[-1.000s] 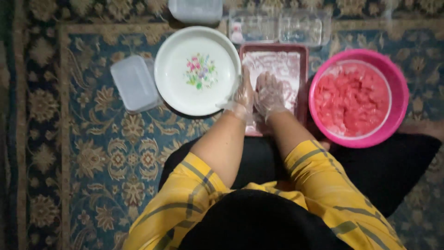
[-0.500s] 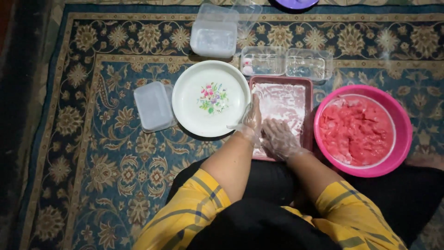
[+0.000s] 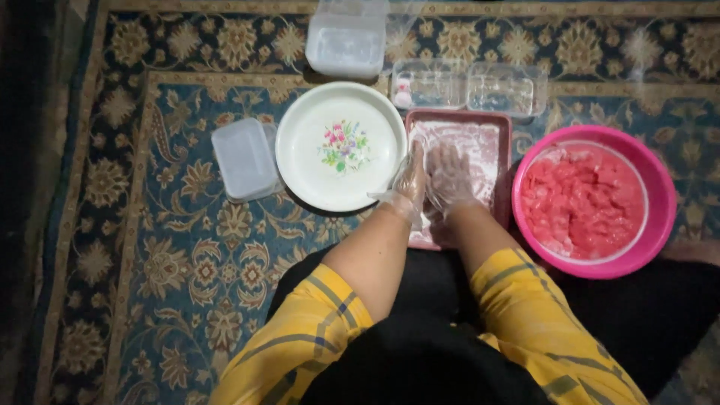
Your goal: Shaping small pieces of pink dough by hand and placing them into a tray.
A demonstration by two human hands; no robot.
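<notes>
Both my hands wear thin clear plastic gloves and rest together inside a reddish rectangular tray (image 3: 504, 129) dusted with white powder. My left hand (image 3: 411, 180) stands on its edge at the tray's left side. My right hand (image 3: 451, 177) lies palm down beside it, fingers spread on the powder. What may lie under the hands is hidden. A white plate with a flower print (image 3: 341, 146) sits just left of the tray. A pink bowl (image 3: 654, 225) filled with pink-red pieces stands to the right.
A patterned blue and gold carpet (image 3: 187, 285) covers the floor. A clear lidded box (image 3: 244, 158) lies left of the plate. Another plastic box (image 3: 345, 41) and two clear shallow containers (image 3: 469, 86) sit behind the plate and tray. My legs in dark cloth fill the lower frame.
The view has shifted, so everything sits lower and further right in frame. My hands stay together in the powdered tray, with only small movement of the fingers.
</notes>
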